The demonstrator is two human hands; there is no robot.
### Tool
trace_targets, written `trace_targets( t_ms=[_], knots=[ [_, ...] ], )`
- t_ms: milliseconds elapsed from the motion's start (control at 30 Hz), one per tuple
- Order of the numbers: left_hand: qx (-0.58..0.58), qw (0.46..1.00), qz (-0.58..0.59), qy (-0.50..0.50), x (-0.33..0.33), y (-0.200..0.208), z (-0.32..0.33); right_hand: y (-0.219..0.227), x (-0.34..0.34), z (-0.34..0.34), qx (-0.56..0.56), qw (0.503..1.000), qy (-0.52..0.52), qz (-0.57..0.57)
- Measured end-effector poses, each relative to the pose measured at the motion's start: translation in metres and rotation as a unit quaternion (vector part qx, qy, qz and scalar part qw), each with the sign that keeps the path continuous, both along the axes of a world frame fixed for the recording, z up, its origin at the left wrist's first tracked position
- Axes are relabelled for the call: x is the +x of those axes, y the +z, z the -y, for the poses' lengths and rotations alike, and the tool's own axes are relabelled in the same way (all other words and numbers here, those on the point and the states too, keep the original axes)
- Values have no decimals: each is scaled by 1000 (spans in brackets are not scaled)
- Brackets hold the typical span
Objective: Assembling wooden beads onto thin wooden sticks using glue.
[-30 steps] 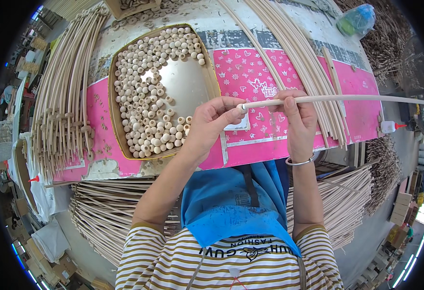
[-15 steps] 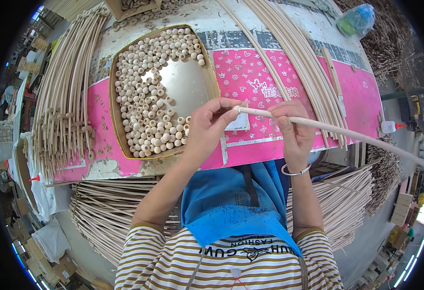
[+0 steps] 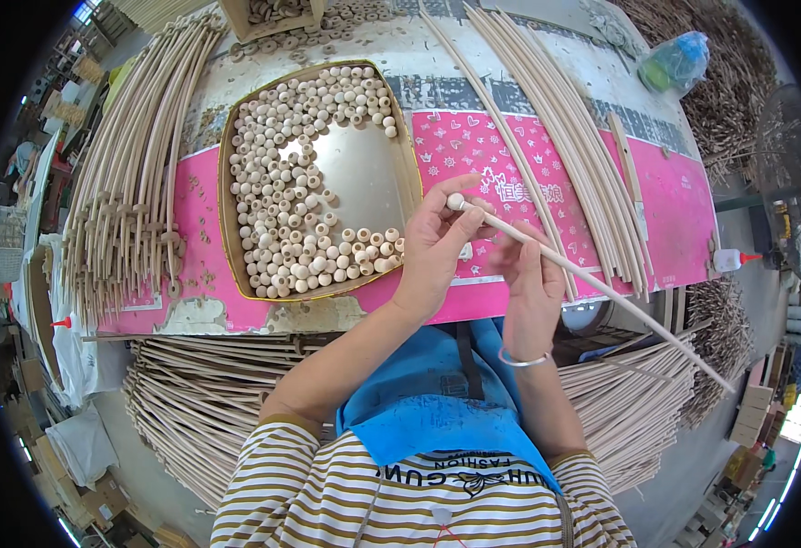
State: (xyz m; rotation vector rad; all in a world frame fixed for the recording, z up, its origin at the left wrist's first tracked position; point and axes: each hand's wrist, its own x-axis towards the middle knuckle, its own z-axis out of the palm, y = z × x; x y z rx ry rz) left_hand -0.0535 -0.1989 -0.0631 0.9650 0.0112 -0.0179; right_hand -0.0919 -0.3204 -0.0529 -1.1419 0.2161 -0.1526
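A pale wooden stick (image 3: 615,297) slants down to the right across my front, with a round wooden bead (image 3: 456,201) at its upper left end. My left hand (image 3: 437,247) pinches the stick just below the bead, thumb on top and forefinger stretched past it. Farther down, my right hand (image 3: 530,292) has thumb and fingers closed loosely around the stick; part of the contact is hidden. To the left is a gold-rimmed tray (image 3: 373,173) holding many loose wooden beads (image 3: 277,196) with holes.
Long sticks (image 3: 565,137) lie on the pink-covered table (image 3: 684,201) at right. A bundle of sticks with wooden rings (image 3: 131,173) covers its left side. Beyond are a wooden box (image 3: 273,20) and a plastic bag (image 3: 674,62). A red-tipped white bottle (image 3: 734,260) is at right; more sticks (image 3: 200,402) lie below.
The bead at the stick's end has come into plain sight. The stick now tilts more steeply, its far end lower and leftward. My right hand has shifted left and down, closer to my left hand.
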Motion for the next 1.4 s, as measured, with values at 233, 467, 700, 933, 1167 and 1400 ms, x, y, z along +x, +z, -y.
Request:
trace_targets(
  t_ms=[233, 467, 700, 933, 1167, 1400],
  knots=[
    [42, 999, -2, -16, 9, 1, -44, 53, -43, 106, -729, 662, -39, 171],
    [77, 996, 3, -44, 22, 13, -67, 11, -88, 149, -656, 749, 72, 47],
    [44, 999, 19, -15, 33, 11, -82, 7, -95, 124, -624, 775, 60, 80],
    [56, 998, 15, -27, 36, 19, -75, -14, -108, 111, -637, 768, -12, 64],
    [238, 963, 110, -68, 30, 43, -61, -28, -128, 129, -404, 912, 64, -13],
    [243, 946, 165, -137, 24, 54, 4, -56, -190, 182, -143, 965, -171, -141]
  ],
)
